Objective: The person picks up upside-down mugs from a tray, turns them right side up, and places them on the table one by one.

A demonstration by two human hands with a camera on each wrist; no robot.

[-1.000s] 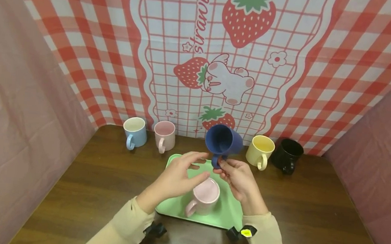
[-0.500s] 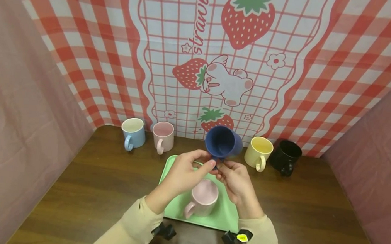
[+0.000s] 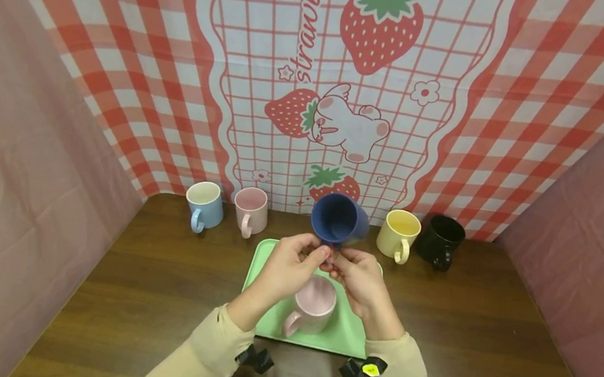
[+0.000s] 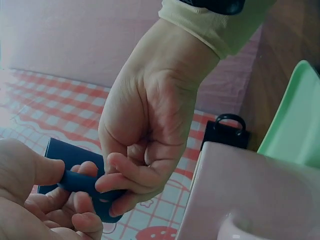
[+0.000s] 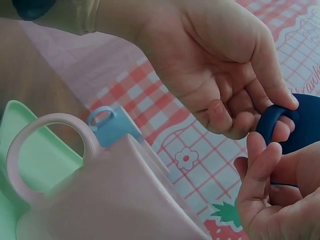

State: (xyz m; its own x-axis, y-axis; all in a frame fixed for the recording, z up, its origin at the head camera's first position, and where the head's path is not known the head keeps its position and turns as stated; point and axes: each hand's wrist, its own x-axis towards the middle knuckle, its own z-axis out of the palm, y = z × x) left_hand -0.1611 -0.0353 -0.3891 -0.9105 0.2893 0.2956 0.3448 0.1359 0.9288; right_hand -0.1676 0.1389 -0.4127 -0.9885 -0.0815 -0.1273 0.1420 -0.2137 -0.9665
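Above a green tray (image 3: 348, 338), a dark blue mug (image 3: 336, 218) hangs in the air, tipped so that its mouth faces me and its handle points down. My right hand (image 3: 366, 281) pinches the handle (image 5: 270, 122), with a fingertip through the loop in the right wrist view. From the other side, my left hand (image 3: 286, 271) also pinches the handle, thumb and fingertips curled at it. The fingers partly hide the handle. Below both hands, a pale pink mug (image 3: 315, 306) stands on the tray, its handle toward the front left.
Along the table's back edge stand a light blue mug (image 3: 206, 210) and a pink mug (image 3: 253, 214) on the left. A yellow mug (image 3: 396, 235) and a black mug (image 3: 440, 239) stand on the right. A checked strawberry cloth (image 3: 362, 122) hangs behind them.
My left hand, open and apart from the blue mug one second ago, has moved right and taken hold of its handle. The mug has shifted slightly left.
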